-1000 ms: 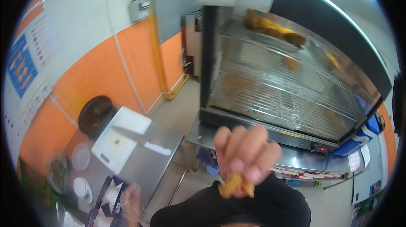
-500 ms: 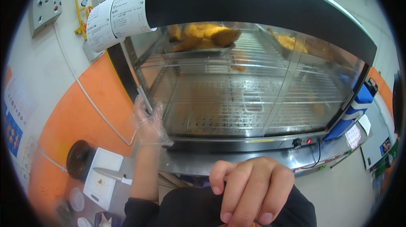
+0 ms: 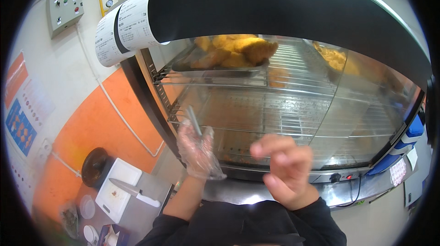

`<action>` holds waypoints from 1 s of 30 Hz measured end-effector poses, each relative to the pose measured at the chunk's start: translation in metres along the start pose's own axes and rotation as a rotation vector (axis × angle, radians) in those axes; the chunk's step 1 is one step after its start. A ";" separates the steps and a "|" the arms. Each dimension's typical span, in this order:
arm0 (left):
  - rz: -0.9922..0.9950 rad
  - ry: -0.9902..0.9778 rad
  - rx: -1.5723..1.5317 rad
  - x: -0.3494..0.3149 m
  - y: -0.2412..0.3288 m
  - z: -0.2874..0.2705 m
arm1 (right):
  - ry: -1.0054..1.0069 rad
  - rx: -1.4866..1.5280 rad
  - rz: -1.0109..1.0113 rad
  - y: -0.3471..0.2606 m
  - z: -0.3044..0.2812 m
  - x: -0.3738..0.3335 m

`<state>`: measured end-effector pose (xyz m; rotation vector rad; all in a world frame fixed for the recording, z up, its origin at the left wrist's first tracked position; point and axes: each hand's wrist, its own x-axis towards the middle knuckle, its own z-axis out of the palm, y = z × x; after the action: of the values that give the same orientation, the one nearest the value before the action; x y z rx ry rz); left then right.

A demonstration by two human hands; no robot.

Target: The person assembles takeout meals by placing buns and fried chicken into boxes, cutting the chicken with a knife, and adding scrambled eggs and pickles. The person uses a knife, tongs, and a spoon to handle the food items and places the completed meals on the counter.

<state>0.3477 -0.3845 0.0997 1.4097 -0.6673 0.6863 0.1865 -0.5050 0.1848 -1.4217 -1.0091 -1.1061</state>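
My left hand (image 3: 197, 154), in a clear plastic glove, is closed on the metal handle (image 3: 194, 120) of a glass sliding door on a heated display cabinet (image 3: 284, 7). To the left of the handle the cabinet's front stands uncovered, with the shelf supports showing. My bare right hand (image 3: 288, 172) is raised in front of the lower glass, fingers loosely bent and apart, holding nothing visible. On the upper shelf (image 3: 302, 88), golden fried chicken pieces (image 3: 236, 51) lie heaped in a dark metal tray (image 3: 220, 74). More fried food (image 3: 332, 58) sits at the right, behind glass.
At lower left, a knife (image 3: 123, 186) lies on a white cutting board (image 3: 112, 207) beside a dark round pot (image 3: 94, 165). Paper slips (image 3: 133, 21) hang from the cabinet's upper left. A control box (image 3: 66, 5) is on the wall; blue bags (image 3: 408, 140) stand right of the cabinet.
My left hand has moved right with the handle, sliding the glass door open at the left side. My right hand has moved up and forward toward the cabinet. The view has shifted.
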 end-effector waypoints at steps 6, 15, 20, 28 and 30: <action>0.477 -0.562 0.017 0.033 0.058 -0.009 | 0.026 -0.876 0.268 0.033 -0.026 -0.042; 0.574 -0.743 0.667 0.194 0.104 0.011 | 0.241 -1.271 0.237 0.017 -0.057 -0.066; -0.101 -1.233 0.633 0.247 0.072 0.037 | 0.267 -1.325 0.301 0.004 -0.067 -0.073; 0.072 -1.152 0.853 0.245 0.074 0.056 | 0.293 -1.267 0.327 -0.006 -0.069 -0.073; 0.189 -1.039 0.788 0.242 0.075 0.051 | 0.288 -1.262 0.329 -0.005 -0.068 -0.074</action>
<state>0.4447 -0.4250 0.3358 2.4891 -1.4426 0.3056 0.1567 -0.5741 0.1174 -2.1636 0.2776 -1.7136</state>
